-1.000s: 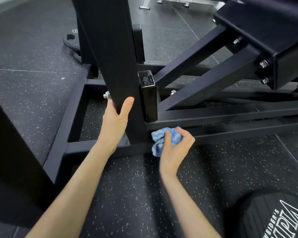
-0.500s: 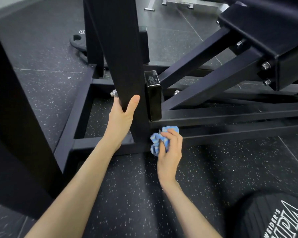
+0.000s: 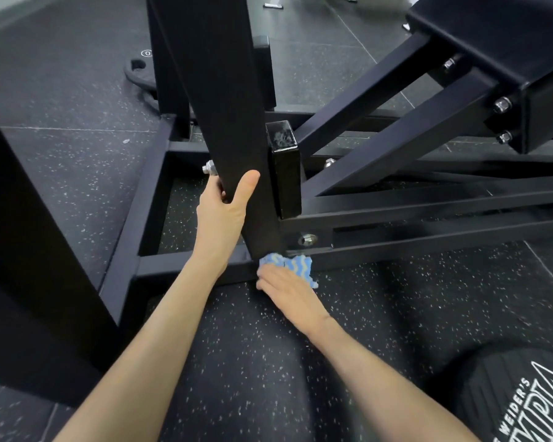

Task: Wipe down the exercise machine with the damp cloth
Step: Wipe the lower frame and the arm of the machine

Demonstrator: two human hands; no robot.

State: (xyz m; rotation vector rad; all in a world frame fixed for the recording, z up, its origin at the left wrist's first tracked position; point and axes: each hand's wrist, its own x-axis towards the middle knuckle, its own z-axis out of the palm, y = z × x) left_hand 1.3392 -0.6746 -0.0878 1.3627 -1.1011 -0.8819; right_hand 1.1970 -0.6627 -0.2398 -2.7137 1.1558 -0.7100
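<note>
Speckled rubber floor [image 3: 396, 314] nearest; right hand [image 3: 292, 295] presses soft, limp blue cloth [image 3: 296, 264], bunched under palm, onto base rail [image 3: 186, 266]. Left hand [image 3: 224, 212] grips rigid upright post [image 3: 224, 100] of exercise machine.

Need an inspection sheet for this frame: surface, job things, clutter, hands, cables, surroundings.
Surface: dark speckled rubber floor, tile seams visible.
Job's things: blue-and-white cloth pressed on the base bar at the foot of the black upright post; machine frame is black, with diagonal braces and bolts.
Clutter: weight plate lying on the floor behind the post.
Hands: left hand holds the upright post, thumb across its front; right hand lies on the cloth, grip hidden under the hand.
Cables: nothing seen.
Surroundings: dark printed garment bottom right; white equipment legs at the top edge; another black frame member at left.
</note>
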